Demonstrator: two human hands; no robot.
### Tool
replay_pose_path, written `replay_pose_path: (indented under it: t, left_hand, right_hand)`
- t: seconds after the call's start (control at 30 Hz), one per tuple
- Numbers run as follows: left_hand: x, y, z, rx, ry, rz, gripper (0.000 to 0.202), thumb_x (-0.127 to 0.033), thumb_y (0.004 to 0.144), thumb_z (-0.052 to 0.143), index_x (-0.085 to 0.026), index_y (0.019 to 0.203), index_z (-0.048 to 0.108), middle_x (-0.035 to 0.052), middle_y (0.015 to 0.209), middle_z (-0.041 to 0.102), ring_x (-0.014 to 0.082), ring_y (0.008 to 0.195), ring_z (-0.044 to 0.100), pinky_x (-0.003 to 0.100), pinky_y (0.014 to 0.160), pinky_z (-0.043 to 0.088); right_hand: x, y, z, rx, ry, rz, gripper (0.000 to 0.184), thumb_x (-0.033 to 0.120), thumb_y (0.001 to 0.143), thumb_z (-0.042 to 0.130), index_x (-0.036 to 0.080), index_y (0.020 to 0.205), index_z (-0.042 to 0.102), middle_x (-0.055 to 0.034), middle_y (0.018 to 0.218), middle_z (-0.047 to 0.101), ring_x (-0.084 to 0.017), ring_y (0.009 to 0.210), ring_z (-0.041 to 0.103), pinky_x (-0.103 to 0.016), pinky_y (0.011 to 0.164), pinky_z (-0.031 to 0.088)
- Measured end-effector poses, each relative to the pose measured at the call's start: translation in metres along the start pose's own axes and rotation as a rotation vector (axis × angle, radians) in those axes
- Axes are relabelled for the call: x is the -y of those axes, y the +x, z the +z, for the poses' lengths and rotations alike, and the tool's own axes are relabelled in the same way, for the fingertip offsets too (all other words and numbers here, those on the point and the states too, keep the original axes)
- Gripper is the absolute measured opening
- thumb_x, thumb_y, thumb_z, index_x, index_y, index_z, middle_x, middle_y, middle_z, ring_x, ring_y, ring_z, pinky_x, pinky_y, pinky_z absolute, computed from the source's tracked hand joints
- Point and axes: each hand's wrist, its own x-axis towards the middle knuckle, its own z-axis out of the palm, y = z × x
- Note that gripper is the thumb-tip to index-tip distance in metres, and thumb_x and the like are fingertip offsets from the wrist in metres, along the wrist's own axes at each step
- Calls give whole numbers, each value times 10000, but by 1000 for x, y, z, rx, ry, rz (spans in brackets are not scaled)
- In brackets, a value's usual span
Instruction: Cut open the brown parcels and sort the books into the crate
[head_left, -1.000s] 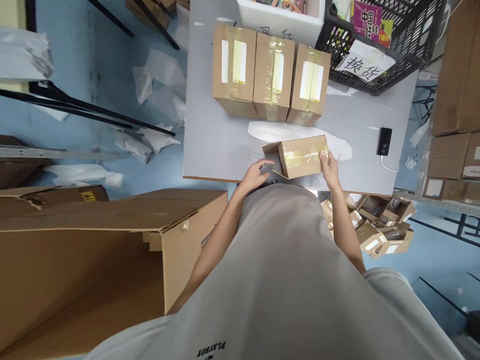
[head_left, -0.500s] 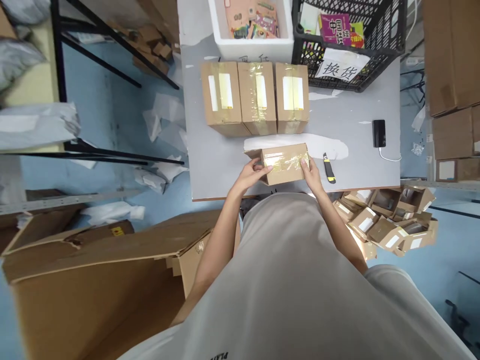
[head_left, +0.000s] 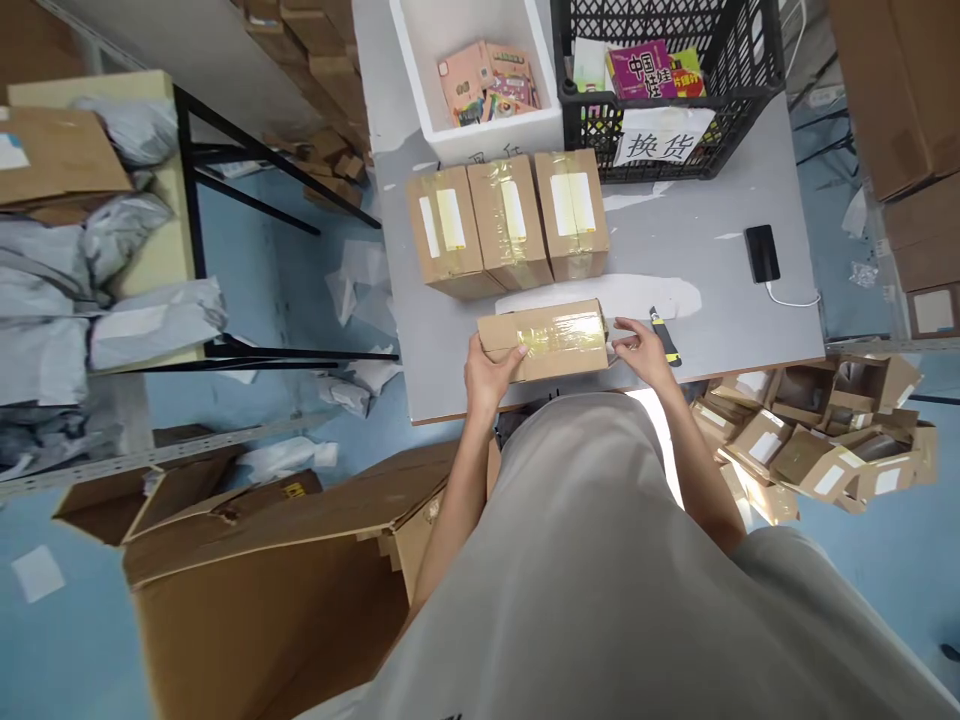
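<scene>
A long brown cardboard box (head_left: 566,350) with clear yellowish tape along its top lies near the table's front edge. My left hand (head_left: 491,375) is closed on its left end, thumb on top by the tape and fingers at the side. At the right end my right hand (head_left: 643,350) has bent fingers at the end flap, partly hidden. Just right of that hand lies a black and yellow utility knife (head_left: 664,336). Behind the box, three taped cardboard boxes with white labels stand in a row, the middle one (head_left: 501,210) touching its neighbours.
A white bin (head_left: 495,135) with booklets and a black crate (head_left: 652,105) with books stand at the table's back. A phone (head_left: 762,254) on a cable lies right. A large open carton (head_left: 270,620) stands lower left; opened boxes (head_left: 810,460) are piled lower right.
The box's left end flap, sticking out before, now lies in line with the box. My left hand moved to that end. My right hand shifted from the box top to its right end.
</scene>
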Motion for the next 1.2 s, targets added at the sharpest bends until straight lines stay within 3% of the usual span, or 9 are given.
replay_pose_path:
  t: [0.1,0.2,0.37,0.47,0.57,0.7,0.83,1.03,1.2]
  left_hand:
    - [-2,-6,2,41,3,27,798,-479,814,949,-203,1475,597,162,1427,783,369,1347,746,534,1184,595]
    - [-2,-12,7,26,7,57,828,-504,836,943,-216,1516,567,157,1446,776,370,1353,743,529,1167,607]
    - [-6,-18,11,24,25,97,845,-584,902,893,-223,1569,520,171,1502,746,365,1373,737,505,1154,613]
    - [-12,-20,10,29,16,119,847,-561,930,872,-215,1599,483,185,1536,722,370,1394,723,511,1179,595]
    - [-15,-20,9,49,9,128,829,-539,940,862,-216,1600,477,186,1528,726,369,1375,734,517,1176,596]
    - [-13,-19,11,32,22,130,823,-571,935,867,-230,1583,491,171,1504,742,357,1345,751,494,1139,618]
    - [-10,-17,15,-4,20,132,849,-645,928,858,-228,1570,491,175,1486,746,358,1329,755,495,1127,624]
    - [-18,-18,20,12,-3,80,877,-676,919,857,-196,1553,487,220,1507,719,393,1337,742,539,1145,604]
    - [-20,-17,19,19,3,75,858,-631,910,883,-223,1565,507,187,1468,745,384,1322,749,534,1152,604]
  right_hand:
    - [17,3,-8,103,-323,-10,646,217,885,714,250,1530,718,-129,1428,798,-320,1021,832,-478,1056,634]
    - [28,4,-11,101,-554,-45,590,202,990,622,272,1570,706,-144,1375,814,-380,1151,790,-474,1057,610]
    - [35,3,-12,130,-614,-65,569,180,1080,434,273,1580,689,-137,1336,810,-382,1182,766,-436,1016,596]
    - [41,13,-9,142,-681,-80,502,147,1041,478,216,1453,756,-178,1432,766,-407,1237,750,-461,1031,597]
    - [46,28,-8,142,-752,-83,591,122,960,577,180,1537,691,-203,1518,729,-433,1262,747,-490,1045,596]
    - [39,44,-16,228,-610,-123,812,108,901,617,268,1695,566,-93,1285,867,-385,1146,800,-444,1031,598]
    - [31,61,-30,305,-414,-154,679,203,948,642,294,1620,661,15,922,899,-328,948,833,-397,1008,609]
    - [36,87,-42,444,-345,-186,506,272,961,678,212,1454,781,-11,933,903,-311,877,854,-386,977,632]
    - [36,80,-38,397,-385,-183,557,235,946,679,245,1497,759,6,921,897,-316,866,856,-409,991,642]
